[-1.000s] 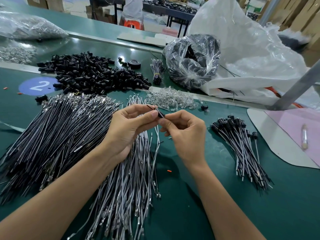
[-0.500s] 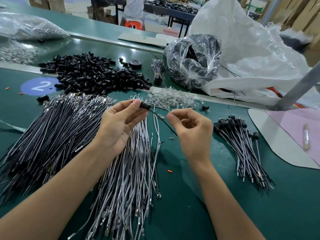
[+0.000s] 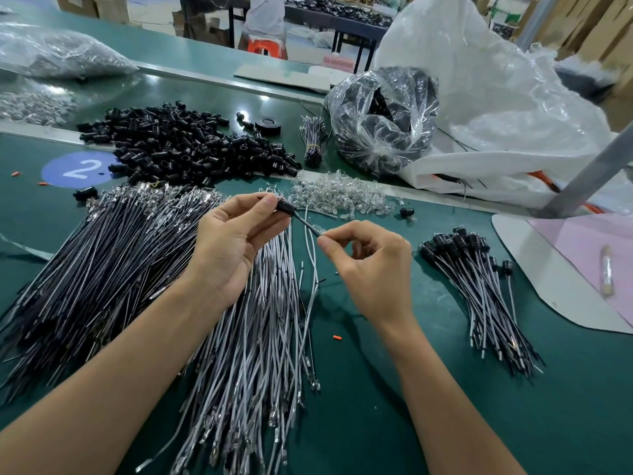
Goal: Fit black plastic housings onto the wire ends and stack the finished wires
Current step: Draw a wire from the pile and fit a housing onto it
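Observation:
My left hand (image 3: 233, 245) pinches a small black housing (image 3: 285, 208) between thumb and fingertips above the wire piles. A thin black wire (image 3: 306, 223) runs from the housing down to my right hand (image 3: 370, 272), which pinches it between thumb and forefinger. Under my hands lie a broad pile of black wires (image 3: 96, 269) on the left and a pile of white wires (image 3: 260, 337) in the middle. Loose black housings (image 3: 185, 145) are heaped at the back. The finished wires with housings (image 3: 479, 286) lie stacked to the right.
Clear LED-like parts (image 3: 342, 197) are scattered behind my hands. A clear bag of black parts (image 3: 383, 121) and a large white bag (image 3: 496, 114) stand at the back right. A white and pink board (image 3: 561, 255) lies at the right, a blue "2" marker (image 3: 80, 169) at the left.
My hands moved apart, the left one drawing the housing up and left along the wire, then closed in again. The right hand's pinch on the wire now sits nearer the housing.

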Motion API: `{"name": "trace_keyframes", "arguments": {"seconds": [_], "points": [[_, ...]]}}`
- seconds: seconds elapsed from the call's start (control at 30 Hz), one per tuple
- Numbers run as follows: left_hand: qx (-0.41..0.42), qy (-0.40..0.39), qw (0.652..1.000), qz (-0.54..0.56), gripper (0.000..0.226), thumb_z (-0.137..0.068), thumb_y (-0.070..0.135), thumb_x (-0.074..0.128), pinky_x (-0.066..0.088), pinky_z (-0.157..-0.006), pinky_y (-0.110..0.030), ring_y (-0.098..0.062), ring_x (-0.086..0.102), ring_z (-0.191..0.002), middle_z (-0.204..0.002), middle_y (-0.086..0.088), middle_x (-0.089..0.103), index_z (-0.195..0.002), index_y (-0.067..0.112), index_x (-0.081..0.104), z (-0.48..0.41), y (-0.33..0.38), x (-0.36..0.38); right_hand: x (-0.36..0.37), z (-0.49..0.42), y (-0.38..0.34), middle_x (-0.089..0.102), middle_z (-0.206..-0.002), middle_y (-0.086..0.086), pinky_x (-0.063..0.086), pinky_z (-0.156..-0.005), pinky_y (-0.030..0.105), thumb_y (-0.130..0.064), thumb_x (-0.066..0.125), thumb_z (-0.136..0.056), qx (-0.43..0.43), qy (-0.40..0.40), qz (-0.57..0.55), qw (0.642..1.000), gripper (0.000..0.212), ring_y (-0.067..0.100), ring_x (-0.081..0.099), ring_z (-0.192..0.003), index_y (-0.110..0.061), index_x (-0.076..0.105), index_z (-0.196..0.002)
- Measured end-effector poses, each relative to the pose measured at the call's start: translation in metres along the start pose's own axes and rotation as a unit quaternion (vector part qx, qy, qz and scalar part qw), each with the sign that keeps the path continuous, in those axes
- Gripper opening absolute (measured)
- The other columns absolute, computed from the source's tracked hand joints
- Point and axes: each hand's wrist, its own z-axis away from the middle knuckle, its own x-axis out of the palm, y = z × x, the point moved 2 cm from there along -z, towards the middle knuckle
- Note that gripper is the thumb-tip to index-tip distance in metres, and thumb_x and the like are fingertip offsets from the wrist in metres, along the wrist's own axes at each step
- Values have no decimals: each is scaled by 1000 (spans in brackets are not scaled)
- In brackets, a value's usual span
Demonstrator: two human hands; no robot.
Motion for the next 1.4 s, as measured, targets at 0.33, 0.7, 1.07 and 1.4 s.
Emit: {"name": "trace_keyframes", "arguments": {"seconds": [0.33, 0.7, 1.07, 1.4], "points": [[8, -45, 998, -43, 7, -70, 8, 72, 58, -69, -24, -18, 73, -75, -80, -9, 74, -77, 9, 72, 3, -3, 5, -1, 0, -2, 55, -58, -14, 28, -52, 14, -12, 80, -77, -11, 14, 14, 1000, 9, 11, 36, -50, -17, 74, -72], [42, -58, 996, -60, 7, -70, 8, 71, 58, -70, -24, -19, 73, -76, -80, -9, 75, -76, 9, 73, 6, -5, 9, 1, 3, -2, 57, -57, -3, 30, -52, 18, -9, 79, -76, -21, 50, 8, 999, 13, 10, 37, -50, -11, 70, -67], [54, -62, 993, -85, 14, -69, 7, 71, 59, -70, -25, -21, 74, -79, -81, -11, 75, -82, 4, 68, 11, -6, 14, 2, 3, -4, 61, -63, -13, 34, -54, 15, -11, 76, -82, -10, 26, 7, 1000, 8, 9, 45, -51, -13, 73, -75], [60, -88, 990, -98, 23, -66, 5, 75, 58, -72, -25, -21, 73, -82, -88, -12, 76, -87, 4, 67, 14, -6, 17, 2, 5, -4, 59, -63, -7, 35, -51, 18, -10, 75, -79, -36, 67, 22, 997, 11, 14, 48, -52, -14, 72, -69]]}}
